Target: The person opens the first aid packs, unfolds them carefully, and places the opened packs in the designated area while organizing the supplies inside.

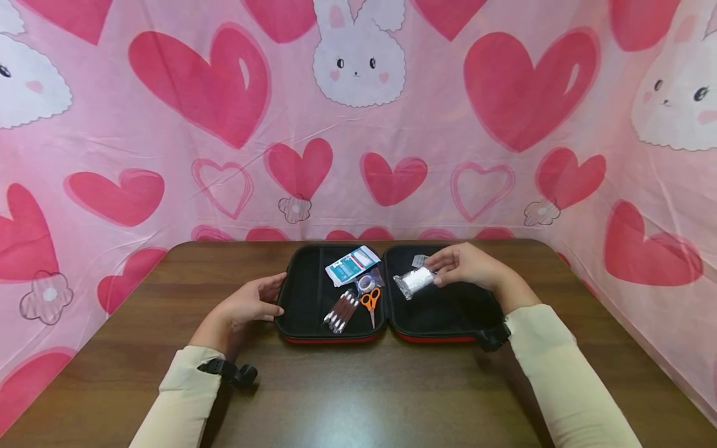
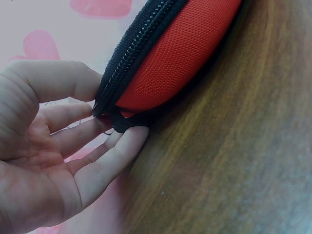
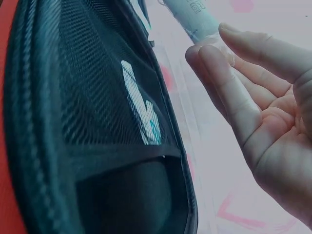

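An unzipped black case with a red shell lies spread flat on the table. At its left rim, my left hand holds the zippered edge between thumb and fingers; the left wrist view shows the red outer side there. Above the right half, my right hand pinches one end of a clear-wrapped white bandage roll. The right wrist view shows thumb and fingertips on the roll's wrapper. Under a mesh pocket in that half lie white pieces.
In the left half lie a blue-and-white packet, a bagged tape roll, orange-handled scissors and a pack of cotton swabs. The wooden table meets a pink heart-patterned cloth behind.
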Motion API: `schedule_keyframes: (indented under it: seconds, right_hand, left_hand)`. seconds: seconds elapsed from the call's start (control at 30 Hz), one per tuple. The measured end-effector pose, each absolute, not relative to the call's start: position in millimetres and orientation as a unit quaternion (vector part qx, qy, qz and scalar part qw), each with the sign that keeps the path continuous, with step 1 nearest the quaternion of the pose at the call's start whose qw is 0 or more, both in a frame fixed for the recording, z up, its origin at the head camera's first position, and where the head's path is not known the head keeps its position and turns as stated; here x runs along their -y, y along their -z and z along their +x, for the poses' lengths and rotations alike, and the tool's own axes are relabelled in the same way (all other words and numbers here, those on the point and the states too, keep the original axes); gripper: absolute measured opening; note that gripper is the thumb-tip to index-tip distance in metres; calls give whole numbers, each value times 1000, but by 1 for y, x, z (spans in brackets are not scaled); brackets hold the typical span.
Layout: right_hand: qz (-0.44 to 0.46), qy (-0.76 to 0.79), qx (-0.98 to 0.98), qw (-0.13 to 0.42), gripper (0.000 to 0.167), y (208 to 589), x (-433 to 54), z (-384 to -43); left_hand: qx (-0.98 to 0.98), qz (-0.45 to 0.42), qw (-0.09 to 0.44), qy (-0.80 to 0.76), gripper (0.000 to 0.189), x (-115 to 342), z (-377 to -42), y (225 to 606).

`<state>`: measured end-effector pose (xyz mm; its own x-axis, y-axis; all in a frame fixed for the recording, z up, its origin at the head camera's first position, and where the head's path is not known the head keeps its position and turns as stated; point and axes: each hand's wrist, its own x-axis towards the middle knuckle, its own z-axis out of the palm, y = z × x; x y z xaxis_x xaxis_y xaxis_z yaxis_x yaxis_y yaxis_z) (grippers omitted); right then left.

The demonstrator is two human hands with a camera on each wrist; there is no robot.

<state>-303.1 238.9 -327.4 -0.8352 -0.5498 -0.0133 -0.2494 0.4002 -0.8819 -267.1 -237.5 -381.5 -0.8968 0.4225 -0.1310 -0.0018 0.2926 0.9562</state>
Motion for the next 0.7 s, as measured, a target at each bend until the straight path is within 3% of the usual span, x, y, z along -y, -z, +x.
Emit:
schedule_keyframes:
  seconds: [0.7]
  right_hand:
    - [-198, 485, -841, 138, 48, 331, -280, -294]
  left_hand:
    - [-786, 127, 183, -576, 86, 238, -266, 380]
